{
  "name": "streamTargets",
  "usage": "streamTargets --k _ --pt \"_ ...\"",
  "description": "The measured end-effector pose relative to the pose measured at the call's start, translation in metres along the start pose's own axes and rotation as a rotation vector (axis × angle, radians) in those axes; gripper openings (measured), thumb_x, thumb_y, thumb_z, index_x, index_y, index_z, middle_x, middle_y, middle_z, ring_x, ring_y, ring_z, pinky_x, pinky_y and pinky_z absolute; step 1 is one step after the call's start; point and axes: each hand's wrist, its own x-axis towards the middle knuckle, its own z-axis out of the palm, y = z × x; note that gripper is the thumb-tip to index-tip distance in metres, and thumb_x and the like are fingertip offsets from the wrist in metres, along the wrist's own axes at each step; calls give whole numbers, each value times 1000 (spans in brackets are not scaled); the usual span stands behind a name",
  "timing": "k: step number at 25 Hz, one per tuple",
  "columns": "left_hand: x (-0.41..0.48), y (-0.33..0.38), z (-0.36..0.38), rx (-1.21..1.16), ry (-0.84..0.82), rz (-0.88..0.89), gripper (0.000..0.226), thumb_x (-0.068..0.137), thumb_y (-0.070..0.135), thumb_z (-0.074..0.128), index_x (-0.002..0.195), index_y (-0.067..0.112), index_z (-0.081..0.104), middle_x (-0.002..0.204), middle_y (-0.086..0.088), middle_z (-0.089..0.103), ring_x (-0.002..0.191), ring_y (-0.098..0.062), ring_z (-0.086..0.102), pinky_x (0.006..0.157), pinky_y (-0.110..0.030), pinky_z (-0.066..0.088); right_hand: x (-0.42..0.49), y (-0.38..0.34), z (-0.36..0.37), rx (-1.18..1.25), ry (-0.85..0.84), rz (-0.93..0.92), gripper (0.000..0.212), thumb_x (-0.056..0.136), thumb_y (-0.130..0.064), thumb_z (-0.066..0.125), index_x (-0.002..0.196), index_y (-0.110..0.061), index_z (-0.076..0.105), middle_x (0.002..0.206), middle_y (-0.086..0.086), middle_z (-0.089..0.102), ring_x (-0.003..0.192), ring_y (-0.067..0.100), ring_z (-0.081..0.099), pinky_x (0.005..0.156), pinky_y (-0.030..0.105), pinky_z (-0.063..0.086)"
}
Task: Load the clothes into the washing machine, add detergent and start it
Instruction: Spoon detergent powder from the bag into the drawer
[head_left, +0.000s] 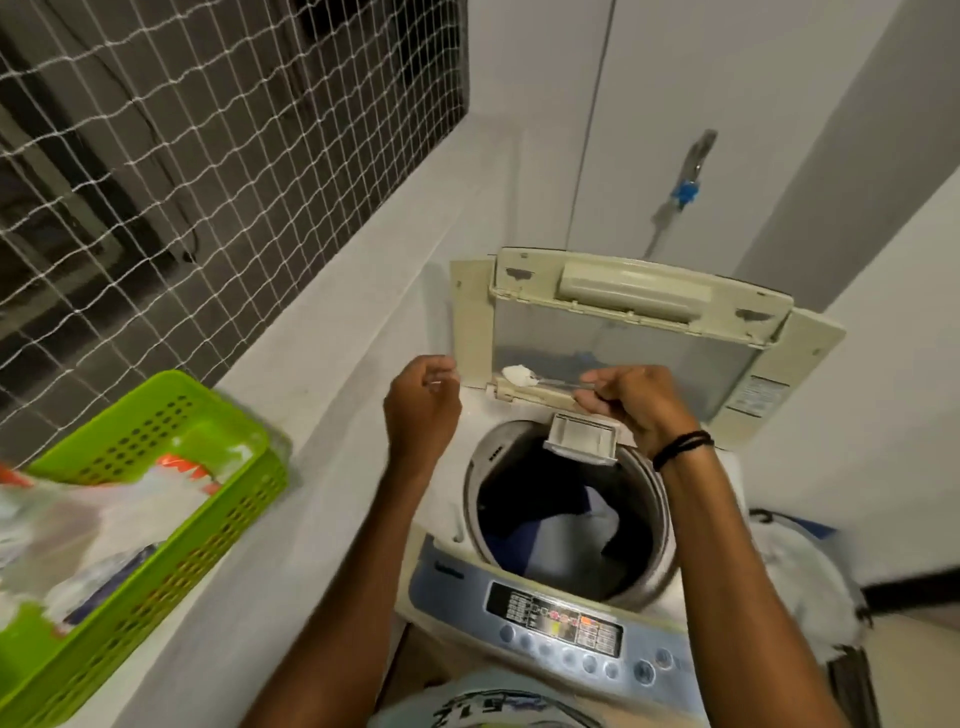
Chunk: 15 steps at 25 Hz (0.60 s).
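My right grip pinches the spoon, which lies leftward with detergent heaped on it. The open detergent tray at the drum's rear rim sits just below. Left grip curled; I can't tell what it holds.

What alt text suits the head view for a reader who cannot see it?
A person's right hand holds a spoon heaped with white powder over an open washing machine with clothes in its drum. The left hand hovers beside it; a green basket sits on the ledge at left.
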Motion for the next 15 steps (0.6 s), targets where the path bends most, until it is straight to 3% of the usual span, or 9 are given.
streamTargets --k 4,6,8,11,13,15 --pt "-2 -34 71 42 -213 -100 16 85 15 63 96 19 74 96 4 75 90 -14 68 85 -26 54 41 52 -48 33 178 95 21 87 18 40 79 9 57 60 18 53 46 22 51 48 26 47" --pt "-4 -50 103 28 -310 -204 20 85 15 63 101 18 75 96 4 75 87 -13 69 81 -25 55 64 80 -66 -11 283 176 14 85 9 53 79 1 63 53 9 64 54 21 63 58 29 57" --pt "0 -66 132 -11 -400 -365 21 84 15 64 103 19 74 95 2 75 82 -12 70 77 -25 58 81 108 -76 -98 336 228 6 81 -5 64 85 -4 69 59 1 71 69 25 71 72 33 62" --pt "7 -85 166 -161 -448 -658 11 87 10 62 92 12 72 89 -3 74 85 -20 70 87 -34 58 97 147 -77 -310 383 207 18 70 -25 65 77 -13 77 77 6 75 81 25 72 76 31 57" --pt "8 -93 179 -290 -480 -819 14 94 7 54 85 10 63 90 -8 66 86 -22 64 87 -31 55 99 166 -69 -416 385 142 20 74 -20 66 86 -13 80 87 11 76 86 25 69 73 26 50" --pt "8 -102 189 -376 -495 -936 13 98 6 50 90 9 59 95 -10 60 88 -19 60 88 -28 53 103 180 -60 -520 392 32 24 81 -6 62 98 -9 78 98 15 75 93 32 69 78 29 50"
